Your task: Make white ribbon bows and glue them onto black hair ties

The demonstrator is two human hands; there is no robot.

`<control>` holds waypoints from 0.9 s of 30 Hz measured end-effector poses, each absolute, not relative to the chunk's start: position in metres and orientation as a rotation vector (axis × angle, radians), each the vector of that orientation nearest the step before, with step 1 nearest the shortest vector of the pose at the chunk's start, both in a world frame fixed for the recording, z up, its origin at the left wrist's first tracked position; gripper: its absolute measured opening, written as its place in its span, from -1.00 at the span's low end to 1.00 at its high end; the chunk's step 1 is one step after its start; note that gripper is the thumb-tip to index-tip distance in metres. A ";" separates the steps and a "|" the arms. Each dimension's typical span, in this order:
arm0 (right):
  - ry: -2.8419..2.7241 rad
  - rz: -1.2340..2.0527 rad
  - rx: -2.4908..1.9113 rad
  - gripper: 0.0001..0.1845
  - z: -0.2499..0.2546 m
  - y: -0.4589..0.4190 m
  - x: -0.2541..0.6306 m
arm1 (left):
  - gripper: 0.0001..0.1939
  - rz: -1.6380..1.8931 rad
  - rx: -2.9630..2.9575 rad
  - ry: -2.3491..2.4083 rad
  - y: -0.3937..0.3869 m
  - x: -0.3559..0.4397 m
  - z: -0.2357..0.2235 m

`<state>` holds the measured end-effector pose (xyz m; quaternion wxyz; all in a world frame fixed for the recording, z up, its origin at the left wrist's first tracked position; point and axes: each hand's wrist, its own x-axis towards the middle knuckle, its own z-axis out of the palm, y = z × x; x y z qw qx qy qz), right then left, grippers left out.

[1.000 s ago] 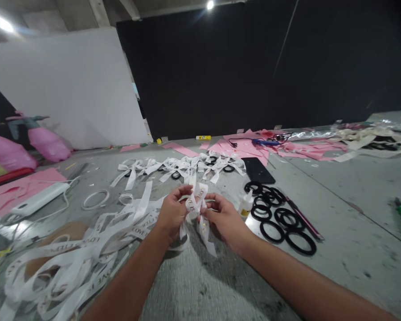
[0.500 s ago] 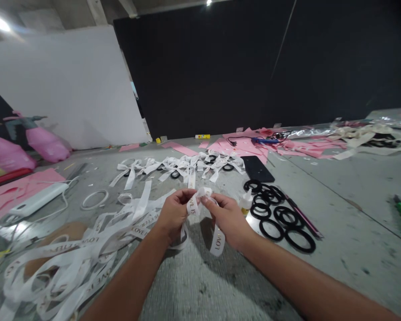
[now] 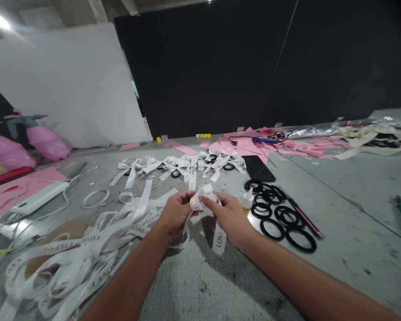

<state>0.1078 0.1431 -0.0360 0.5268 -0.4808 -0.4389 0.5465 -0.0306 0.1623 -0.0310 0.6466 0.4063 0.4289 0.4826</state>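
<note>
Both hands meet at the middle of the grey work surface, holding a white printed ribbon point(image 3: 219, 239) looped between them. My left hand point(image 3: 176, 214) pinches the loop from the left, and my right hand point(image 3: 232, 218) pinches it from the right. One printed tail hangs below my right hand; another part curls under the left. Just right of my right hand stands a small white-capped bottle point(image 3: 247, 199). A loose heap of the same ribbon point(image 3: 87, 243) lies left of my left forearm. Beyond my hands is a row of white ribbon bows point(image 3: 187, 164), some on black rings.
Several black rings point(image 3: 272, 229) lie on the right beside a dark pink pen-like stick point(image 3: 305, 217) and a black phone-like slab point(image 3: 258, 168). Pink scraps point(image 3: 245, 141) and a yellow glue stick point(image 3: 203, 135) lie by the black wall. A white power strip point(image 3: 40, 198) sits left.
The ribbon loop between my fingers has turned and opened wider, rising slightly. Both hands stay in nearly the same place, and the hanging tail has shifted slightly right.
</note>
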 end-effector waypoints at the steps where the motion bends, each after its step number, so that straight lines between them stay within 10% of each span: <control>1: -1.056 1.300 -1.162 -0.69 -0.036 0.143 0.108 | -0.67 1.067 0.952 0.994 0.162 -0.031 -0.031; 27: -1.280 1.145 -1.158 -0.57 -0.047 0.149 0.113 | -0.63 1.113 0.780 0.916 0.164 -0.034 -0.026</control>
